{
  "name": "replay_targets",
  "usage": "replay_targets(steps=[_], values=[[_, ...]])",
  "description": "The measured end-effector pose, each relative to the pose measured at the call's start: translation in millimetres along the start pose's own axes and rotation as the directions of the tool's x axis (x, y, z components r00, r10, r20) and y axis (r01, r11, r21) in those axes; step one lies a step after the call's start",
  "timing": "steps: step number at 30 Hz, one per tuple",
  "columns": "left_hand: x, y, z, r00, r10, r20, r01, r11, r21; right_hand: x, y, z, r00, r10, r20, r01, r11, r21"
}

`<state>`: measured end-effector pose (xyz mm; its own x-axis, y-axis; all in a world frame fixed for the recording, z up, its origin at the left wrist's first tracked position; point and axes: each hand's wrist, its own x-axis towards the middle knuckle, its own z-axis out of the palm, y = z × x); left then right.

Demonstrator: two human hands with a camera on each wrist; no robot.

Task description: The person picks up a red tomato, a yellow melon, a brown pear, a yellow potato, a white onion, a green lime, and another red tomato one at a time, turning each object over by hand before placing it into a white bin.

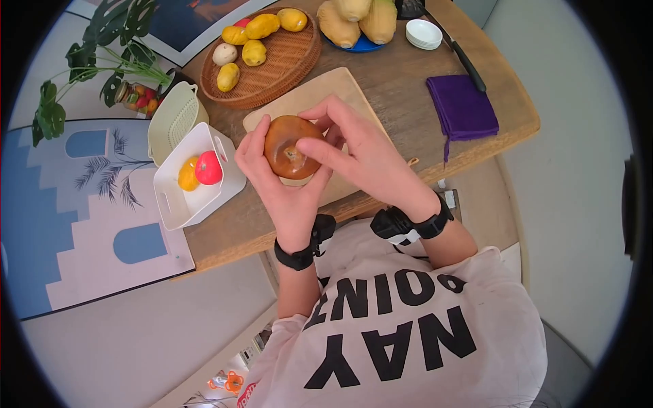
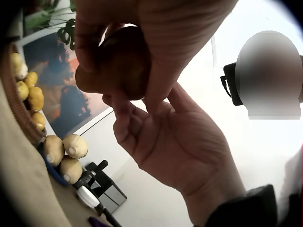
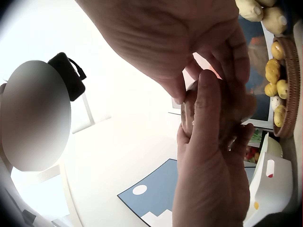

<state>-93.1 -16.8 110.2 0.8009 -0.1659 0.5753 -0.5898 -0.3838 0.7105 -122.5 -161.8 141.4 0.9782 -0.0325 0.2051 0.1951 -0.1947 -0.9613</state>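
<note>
A round, glossy brown onion-like vegetable is held up over the cutting board, its dimpled, pale-centred end facing up in the head view. My left hand grips it from the left and below, fingers curled round its side. From the right, my right hand touches it; the thumb lies across its top near the dimple and the fingers bend at its far edge. In the left wrist view the vegetable is dark and partly covered by my left hand.
On the left stand a white bin holding a yellow and a red fruit, and a pale green colander. A wicker tray of yellow fruits is behind. Tan vegetables, white dishes, a knife and purple cloth lie right.
</note>
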Motion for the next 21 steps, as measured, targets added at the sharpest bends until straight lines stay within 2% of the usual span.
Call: replay_targets(steps=[3, 6, 9, 10, 11, 12, 15, 18, 21], values=[[3, 3, -5, 0.998, 0.006, 0.058, 0.002, 0.991, -0.13, 3, 7, -4, 0.996, 0.089, -0.013, -0.087, 0.991, 0.106], [0, 1, -6, 0.995, -0.018, 0.102, 0.042, 0.971, -0.237, 3, 18, 8, 0.971, -0.176, -0.162, 0.186, 0.981, 0.05], [2, -2, -16, 0.979, 0.049, 0.196, -0.005, 0.975, -0.223, 6, 27, 16, 0.948, -0.278, -0.152, 0.285, 0.958, 0.027], [2, -4, -19, 0.976, 0.045, 0.215, 0.016, 0.961, -0.275, 7, 24, 13, 0.99, -0.126, -0.066, 0.135, 0.979, 0.152], [2, -5, -22, 0.972, 0.041, 0.233, 0.038, 0.945, -0.326, 6, 17, 6, 0.999, 0.02, 0.041, -0.03, 0.965, 0.26], [2, -6, -25, 0.967, 0.039, 0.251, 0.06, 0.925, -0.375, 6, 13, 2, 0.975, 0.154, 0.161, -0.201, 0.917, 0.344], [5, -7, -29, 0.975, 0.067, 0.211, -0.006, 0.961, -0.276, 7, 18, 7, 0.964, 0.177, 0.201, -0.248, 0.874, 0.419], [1, -6, -26, 0.991, -0.01, 0.13, 0.04, 0.971, -0.234, 6, 17, 18, 0.984, 0.071, 0.162, -0.142, 0.865, 0.482], [-1, -12, -25, 0.995, -0.008, 0.099, 0.021, 0.991, -0.132, 6, 19, 18, 0.98, 0.073, 0.184, -0.155, 0.862, 0.483]])
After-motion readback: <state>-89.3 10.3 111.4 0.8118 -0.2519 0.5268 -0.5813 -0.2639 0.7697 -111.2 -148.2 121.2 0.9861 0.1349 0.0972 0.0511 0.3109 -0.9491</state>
